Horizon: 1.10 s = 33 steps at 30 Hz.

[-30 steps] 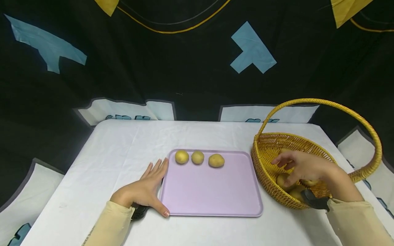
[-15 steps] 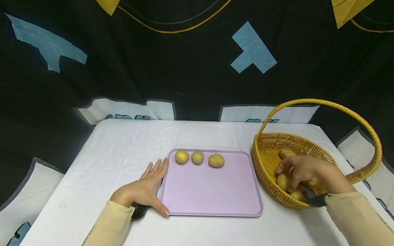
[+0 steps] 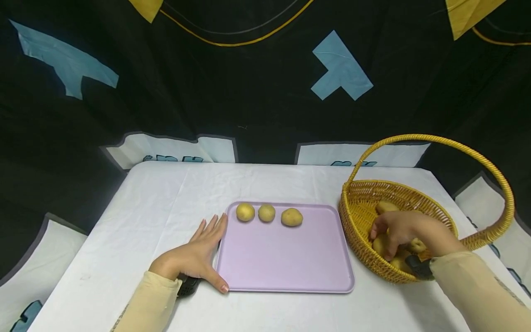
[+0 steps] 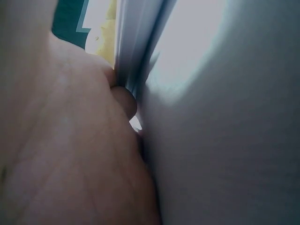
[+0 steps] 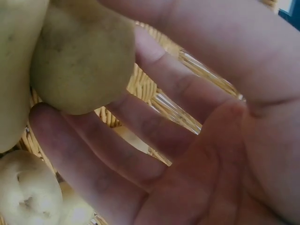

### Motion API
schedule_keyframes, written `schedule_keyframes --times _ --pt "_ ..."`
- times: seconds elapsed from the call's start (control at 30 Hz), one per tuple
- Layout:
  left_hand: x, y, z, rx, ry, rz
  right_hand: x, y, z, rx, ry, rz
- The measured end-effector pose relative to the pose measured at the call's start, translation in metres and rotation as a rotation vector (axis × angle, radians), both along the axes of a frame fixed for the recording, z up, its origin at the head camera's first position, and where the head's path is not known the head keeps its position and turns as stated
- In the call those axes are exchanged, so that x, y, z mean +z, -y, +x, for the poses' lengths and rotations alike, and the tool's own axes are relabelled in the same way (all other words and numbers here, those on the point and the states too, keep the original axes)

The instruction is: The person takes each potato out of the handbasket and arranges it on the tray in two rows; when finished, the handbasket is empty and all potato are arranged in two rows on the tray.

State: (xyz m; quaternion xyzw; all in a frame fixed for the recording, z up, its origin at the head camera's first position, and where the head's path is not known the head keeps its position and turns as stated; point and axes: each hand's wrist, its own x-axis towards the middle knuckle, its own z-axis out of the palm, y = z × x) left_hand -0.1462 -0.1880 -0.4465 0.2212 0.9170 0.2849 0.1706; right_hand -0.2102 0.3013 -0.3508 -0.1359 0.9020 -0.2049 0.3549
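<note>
My right hand reaches down into a yellow wicker basket. In the right wrist view, its thumb and fingers curl round a potato, which touches another potato beside it. More potatoes lie in the basket, some partly hidden by the hand. My left hand, fingers spread and straight, rests along the left edge of a lilac tray. Three potatoes stand in a row near the tray's far edge: a left one, a middle one and a right one.
The basket's tall handle arches over the right forearm. Basket and tray stand side by side on a white tablecloth. Beyond the table hangs a black cloth with blue and yellow shapes.
My right hand has gone lower into the basket, and its fingers have closed round a potato. The left hand, tray and the potatoes on it stay where they were.
</note>
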Motion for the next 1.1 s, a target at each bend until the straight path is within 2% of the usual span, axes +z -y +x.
schedule_keyframes --times 0.13,0.37,0.47,0.87,1.1 --pt "-0.001 0.0 0.0 0.002 -0.008 -0.006 -0.001 0.005 -0.002 0.036 0.011 0.018" --pt "0.001 0.001 0.001 0.009 0.004 -0.003 -0.004 0.012 -0.005 0.086 -0.006 0.141" --pt "0.002 0.001 0.002 0.011 0.008 -0.004 -0.004 0.013 -0.004 0.091 -0.017 0.157" --pt "0.003 -0.001 0.001 0.004 0.009 -0.011 -0.003 0.011 -0.003 0.037 -0.112 0.064" --pt "0.002 0.0 0.001 0.005 0.004 -0.014 -0.001 0.007 -0.002 0.026 -0.233 -0.038"
